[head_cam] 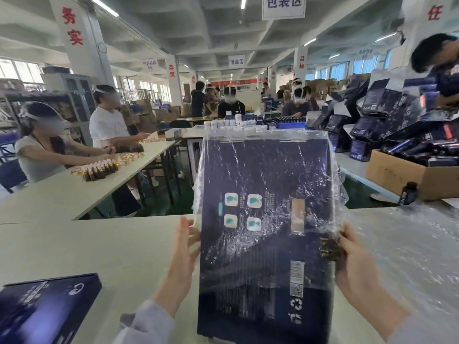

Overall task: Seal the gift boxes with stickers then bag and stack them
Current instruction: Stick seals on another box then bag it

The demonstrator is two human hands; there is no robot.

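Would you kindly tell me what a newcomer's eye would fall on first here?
First, the dark blue gift box held upright in the centre, a clear plastic bag drawn partway over it, the left hand at its left edge and the right hand gripping the bag's right side. Then a second gift box lying flat on the table at bottom left, and a heap of dark boxes at upper right.

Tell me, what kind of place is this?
Probably a factory packing floor: people sit at long tables with small bottles, and dark gift boxes are heaped by a cardboard carton.
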